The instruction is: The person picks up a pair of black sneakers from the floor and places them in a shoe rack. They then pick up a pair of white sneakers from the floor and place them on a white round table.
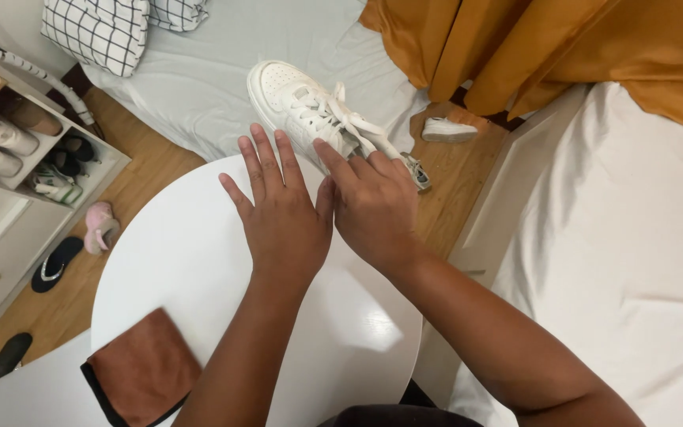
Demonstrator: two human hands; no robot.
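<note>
Closest to the camera at the bottom of the frame are the person's two bare forearms, crossing up over a round white table, with a bit of dark clothing at the very bottom edge. On the lower left of that table there's a brown cloth with a black edge, lying flat and well apart from both hands. The left hand sits in the middle of the frame, palm down, fingers spread and straight, gripping nothing, just hovering or resting over the tabletop right by the shoe; can't tell if it actually touches the surface. The right hand is just beside it, thumbs nearly touching, and it's closed around the heel end of a white sneaker, index finger stretched out along the shoe's side near the laces. The sneaker pokes out from the far edge of the table toward the upper middle of the frame, toe pointing up-left, white laces loose. Behind it is a bed with a pale sheet and a white grid-pattern pillow in the upper left. Orange curtains hang across the upper right, with another white shoe on the wood floor below them. Far left there's a shoe rack with several pairs, plus a pink slipper and a black sandal on the floor.
</note>
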